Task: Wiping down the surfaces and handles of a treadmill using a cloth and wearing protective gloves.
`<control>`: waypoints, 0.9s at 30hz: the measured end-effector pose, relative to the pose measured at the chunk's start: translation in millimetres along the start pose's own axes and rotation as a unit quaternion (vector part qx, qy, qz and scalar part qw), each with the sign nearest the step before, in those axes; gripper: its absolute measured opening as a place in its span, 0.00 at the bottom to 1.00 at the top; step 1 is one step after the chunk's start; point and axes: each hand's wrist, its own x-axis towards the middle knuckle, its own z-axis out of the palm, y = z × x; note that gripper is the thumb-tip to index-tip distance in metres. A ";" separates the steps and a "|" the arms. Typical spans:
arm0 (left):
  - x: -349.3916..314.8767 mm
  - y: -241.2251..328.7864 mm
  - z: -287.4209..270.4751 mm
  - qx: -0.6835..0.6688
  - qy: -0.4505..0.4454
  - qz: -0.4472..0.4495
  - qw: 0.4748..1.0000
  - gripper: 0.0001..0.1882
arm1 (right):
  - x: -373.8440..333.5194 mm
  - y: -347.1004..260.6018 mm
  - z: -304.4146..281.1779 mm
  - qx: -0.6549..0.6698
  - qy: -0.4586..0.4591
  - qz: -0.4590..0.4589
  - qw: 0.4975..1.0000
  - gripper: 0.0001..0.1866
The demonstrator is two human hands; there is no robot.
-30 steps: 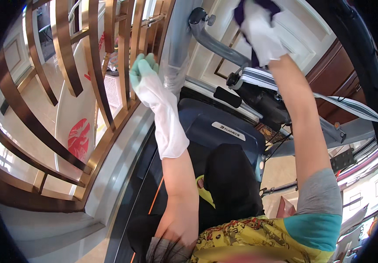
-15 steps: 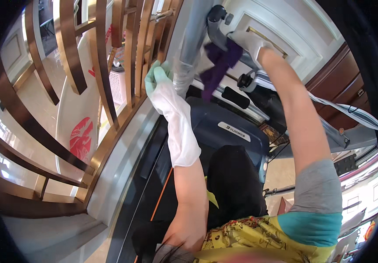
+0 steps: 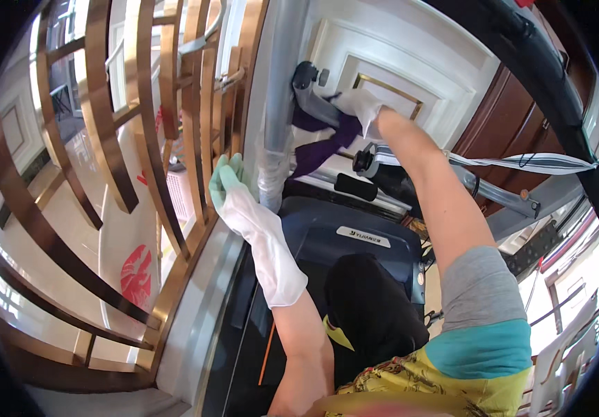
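Note:
My right hand [image 3: 360,110], in a white glove, presses a dark purple cloth [image 3: 318,154] against a bent grey metal tube [image 3: 317,104] with a black end cap. The cloth hangs below the tube in loose folds, and most of the right fingers are hidden from view. My left hand [image 3: 227,178] wears a long white glove with green fingers. It is held at the foot of the slatted railing, beside a grey upright post [image 3: 282,111] wrapped in clear plastic lower down. Its fingers are slightly bent and partly apart, with nothing visible in them.
A bronze-coloured slatted railing [image 3: 98,125] stands along the left. Below me lies a treadmill with a dark blue motor cover [image 3: 313,226]. A black foam roller [image 3: 355,187] and a striped strap [image 3: 550,162] are to the right. Behind the tube is a white panelled door [image 3: 341,52].
My right hand and the purple cloth have shifted along the bent tube. My left hand stays by the railing. The whole view has turned and moved a little.

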 end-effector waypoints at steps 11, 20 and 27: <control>-36.8 -22.3 19.3 0.247 -0.286 -0.124 0.918 0.44 | -175.6 -100.1 -162.7 0.162 0.220 0.095 0.957 0.30; -42.2 20.7 17.2 -0.147 -0.233 -0.136 0.952 0.24 | -253.8 -150.2 -84.1 0.249 0.290 -0.181 0.906 0.36; -17.7 86.9 56.1 0.075 -0.211 0.133 0.966 0.18 | -314.4 -168.0 -48.3 0.595 0.201 -0.234 0.743 0.45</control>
